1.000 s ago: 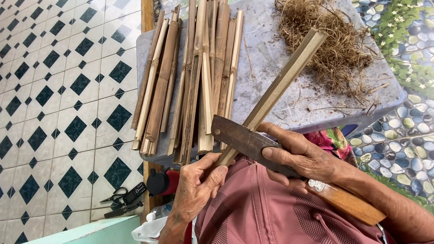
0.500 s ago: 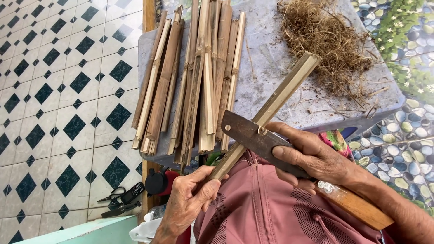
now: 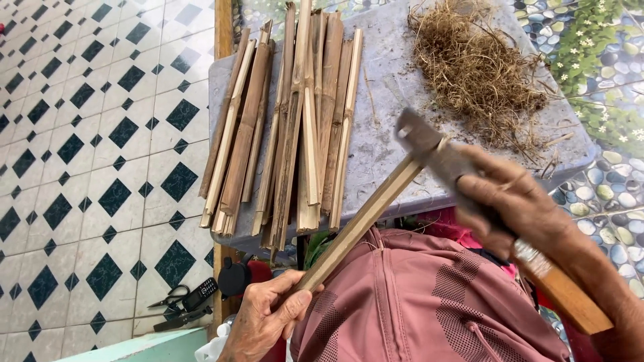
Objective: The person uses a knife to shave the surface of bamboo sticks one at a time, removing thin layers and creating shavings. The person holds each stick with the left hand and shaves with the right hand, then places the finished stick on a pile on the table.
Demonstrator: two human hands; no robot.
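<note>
My left hand (image 3: 268,318) grips the near end of a long bamboo strip (image 3: 362,224) that slants up to the right over my lap. My right hand (image 3: 516,204) holds a heavy knife (image 3: 429,151) with a dark blade and a wooden handle (image 3: 560,295). The blade rests at the strip's far end, above the grey table top (image 3: 389,161). The knife and right hand are motion-blurred.
Several split bamboo strips (image 3: 288,127) lie side by side on the table. A heap of dry fibre shavings (image 3: 476,74) sits at the back right. Scissors and a small dark tool (image 3: 184,298) lie on the tiled floor at the left.
The knife has slid up along the bamboo strip, from close to my left hand to the strip's far end. My right hand went with it. My left hand stays on the near end.
</note>
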